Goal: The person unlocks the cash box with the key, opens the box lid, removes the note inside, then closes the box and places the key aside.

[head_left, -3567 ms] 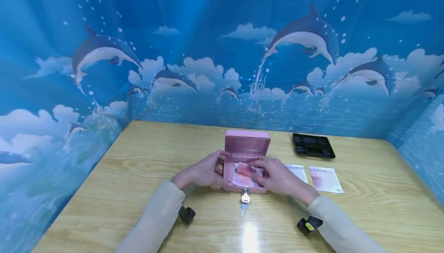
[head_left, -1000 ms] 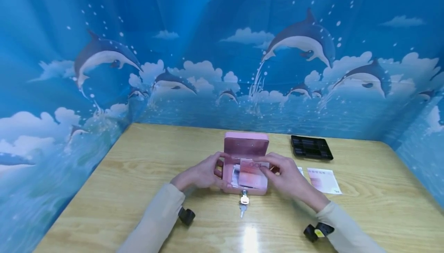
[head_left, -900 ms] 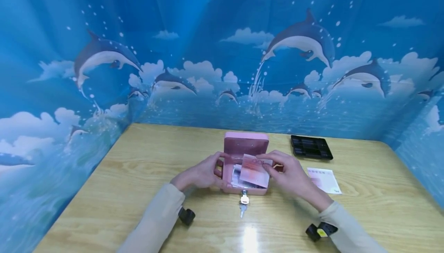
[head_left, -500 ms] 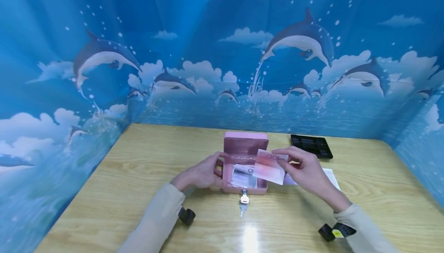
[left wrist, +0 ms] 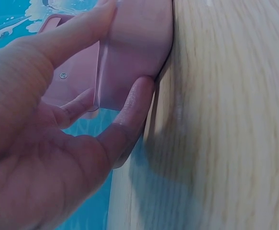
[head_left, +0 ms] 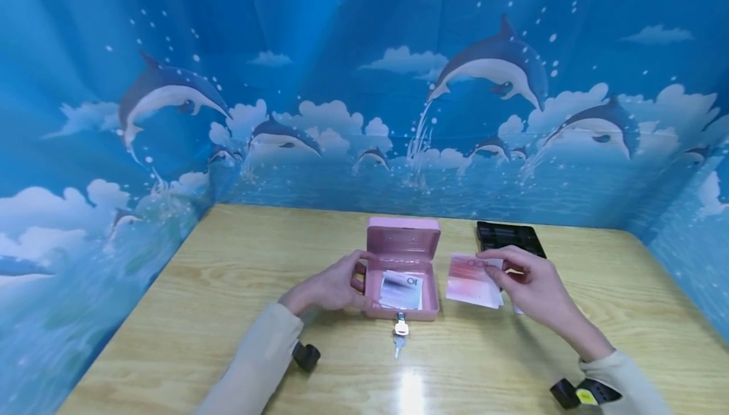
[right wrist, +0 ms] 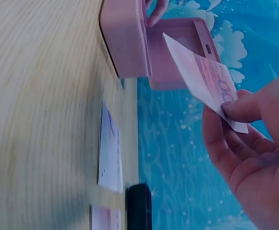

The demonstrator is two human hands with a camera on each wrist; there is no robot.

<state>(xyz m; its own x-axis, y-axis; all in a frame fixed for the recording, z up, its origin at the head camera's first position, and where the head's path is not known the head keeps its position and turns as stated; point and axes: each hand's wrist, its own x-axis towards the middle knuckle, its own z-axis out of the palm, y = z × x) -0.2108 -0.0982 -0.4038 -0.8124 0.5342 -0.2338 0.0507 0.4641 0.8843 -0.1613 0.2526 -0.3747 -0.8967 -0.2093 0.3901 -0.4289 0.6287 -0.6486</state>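
A small pink cash box point(head_left: 402, 243) stands with its lid up. My left hand point(head_left: 329, 284) holds its left side; in the left wrist view the thumb lies along the edge and a fingertip point(left wrist: 141, 88) presses the wall. Purplish-white banknotes point(head_left: 401, 292), the top one marked 10, lie inside. To the right of the box, my right hand point(head_left: 529, 282) pinches a reddish 100 banknote point(head_left: 468, 281) by its right end between thumb and fingers. The right wrist view shows this note point(right wrist: 204, 79) tilted above the table.
Keys point(head_left: 401, 328) hang from the lock at the box's front. A black compartment tray point(head_left: 507, 233) sits at the back right, partly behind my right hand. Right of the box, a purplish banknote point(right wrist: 109, 153) and a pinkish one point(right wrist: 105, 218) lie flat on the wooden table point(head_left: 273, 238).
My right hand has lifted the reddish banknote out of the box and carried it right, uncovering the purplish notes inside. My left hand has stayed on the box.
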